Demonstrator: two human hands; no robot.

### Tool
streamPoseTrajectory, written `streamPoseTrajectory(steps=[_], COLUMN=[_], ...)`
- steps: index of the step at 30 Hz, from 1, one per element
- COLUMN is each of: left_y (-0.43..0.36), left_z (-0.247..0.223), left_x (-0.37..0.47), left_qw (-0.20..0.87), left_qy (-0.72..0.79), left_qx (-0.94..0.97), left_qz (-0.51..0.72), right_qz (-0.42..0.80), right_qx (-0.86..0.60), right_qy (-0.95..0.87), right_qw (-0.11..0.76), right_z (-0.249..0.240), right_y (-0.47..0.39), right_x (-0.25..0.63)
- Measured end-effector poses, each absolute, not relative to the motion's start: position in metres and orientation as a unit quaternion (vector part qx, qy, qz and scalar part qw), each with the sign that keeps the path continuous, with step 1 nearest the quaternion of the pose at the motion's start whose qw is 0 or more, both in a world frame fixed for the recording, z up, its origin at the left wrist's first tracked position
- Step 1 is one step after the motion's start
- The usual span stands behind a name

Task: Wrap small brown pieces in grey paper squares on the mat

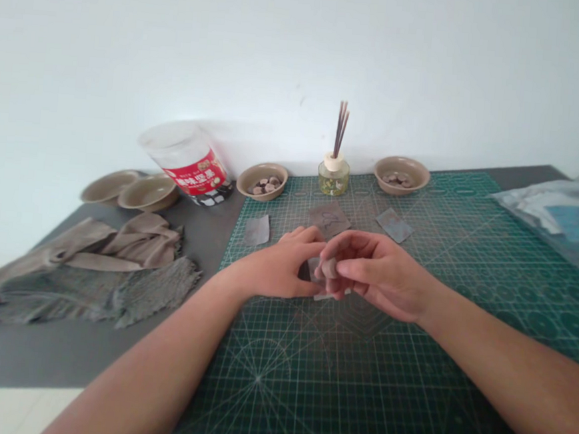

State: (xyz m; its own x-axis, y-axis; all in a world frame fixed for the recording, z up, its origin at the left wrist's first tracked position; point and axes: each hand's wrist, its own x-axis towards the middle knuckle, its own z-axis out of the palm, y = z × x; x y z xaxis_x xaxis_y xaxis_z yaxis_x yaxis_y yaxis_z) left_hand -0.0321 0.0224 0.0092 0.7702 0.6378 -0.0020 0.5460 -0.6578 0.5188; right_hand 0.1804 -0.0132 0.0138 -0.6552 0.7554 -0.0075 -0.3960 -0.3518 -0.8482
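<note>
Over the cutting mat, my right hand pinches a small round brownish disc between thumb and fingers. My left hand lies palm down just left of it, thumb and index finger spread apart around the disc side. Beneath the hands, a greyish piece is partly hidden. Behind them lies a brown-grey sandpaper-like square with dark marks. A light grey square rests to the left, and a blue-grey square to the right.
At the back, a left bowl and a right bowl hold small round pieces, with a reed diffuser between. A plastic tub, two stacked-looking bowls and crumpled cloth are left; a plastic bag is right.
</note>
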Motion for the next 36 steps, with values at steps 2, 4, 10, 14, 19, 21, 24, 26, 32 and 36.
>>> streamPoseTrajectory(steps=[2, 4, 10, 14, 19, 21, 24, 26, 32, 36], left_y=[0.022, 0.021, 0.022, 0.024, 0.024, 0.024, 0.023, 0.022, 0.022, 0.021], left_z=[0.011, 0.012, 0.014, 0.016, 0.015, 0.015, 0.015, 0.016, 0.017, 0.018], left_x=[-0.033, -0.034, -0.038, -0.039, -0.04, -0.04, -0.04, -0.04, -0.041, -0.04], left_qw=[0.249, 0.245, 0.23, 0.218, 0.213, 0.203, 0.192, 0.191, 0.184, 0.182], left_qy=[0.335, 0.342, 0.36, 0.373, 0.386, 0.394, 0.404, 0.407, 0.412, 0.43], left_qx=[0.905, 0.904, 0.902, 0.901, 0.896, 0.895, 0.894, 0.892, 0.892, 0.884], left_qz=[0.087, 0.081, 0.06, 0.047, 0.055, 0.052, 0.045, 0.038, 0.015, -0.001], right_qz=[0.77, 0.756, 0.712, 0.607, 0.338, 0.227, 0.143, 0.148, 0.168, 0.155], right_qx=[-0.232, -0.248, -0.29, -0.355, -0.423, -0.404, -0.354, -0.325, -0.292, -0.35], right_qy=[-0.449, -0.454, -0.491, -0.591, -0.765, -0.831, -0.89, -0.905, -0.918, -0.896], right_qw=[0.39, 0.401, 0.411, 0.396, 0.349, 0.307, 0.249, 0.229, 0.211, 0.226], right_z=[0.01, 0.008, 0.003, -0.005, -0.008, -0.007, -0.007, -0.008, -0.011, -0.012], right_y=[-0.009, -0.006, -0.002, 0.004, 0.007, 0.004, 0.0, -0.002, 0.001, 0.004], right_x=[0.18, 0.18, 0.181, 0.185, 0.186, 0.183, 0.179, 0.178, 0.185, 0.183])
